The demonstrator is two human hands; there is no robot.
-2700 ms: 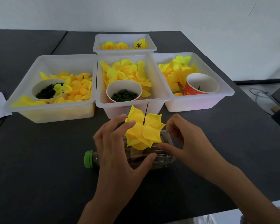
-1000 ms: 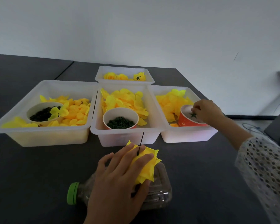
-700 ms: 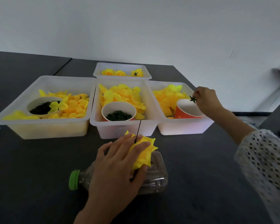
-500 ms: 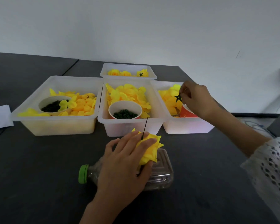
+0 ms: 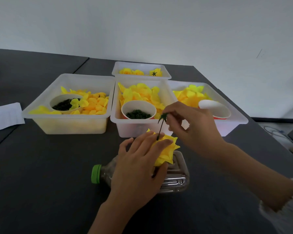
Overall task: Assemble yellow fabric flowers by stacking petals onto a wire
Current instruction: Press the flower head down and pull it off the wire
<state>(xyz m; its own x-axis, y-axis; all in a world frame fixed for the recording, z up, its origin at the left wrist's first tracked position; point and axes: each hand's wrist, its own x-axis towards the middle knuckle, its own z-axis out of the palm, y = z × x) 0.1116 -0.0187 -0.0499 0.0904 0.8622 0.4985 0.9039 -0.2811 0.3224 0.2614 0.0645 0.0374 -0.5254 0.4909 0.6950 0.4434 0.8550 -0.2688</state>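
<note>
Yellow flower on a wire, green star at its tip

Stacked yellow fabric petals point(image 5: 166, 150) sit bunched atop a lying bottle, near centre. A thin dark wire point(image 5: 160, 130) rises through them, nearly upright. A small green star-shaped calyx point(image 5: 163, 116) sits at the wire's top end.

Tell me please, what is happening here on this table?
A person is making a yellow fabric flower. The left hand presses the stacked petals down on a plastic bottle that lies on its side. A thin wire stands up out of the petals. The right hand pinches a small green star-shaped piece at the wire's top, apparently to thread it on. Behind stand white bins of yellow petals and cups of dark green parts.
</note>
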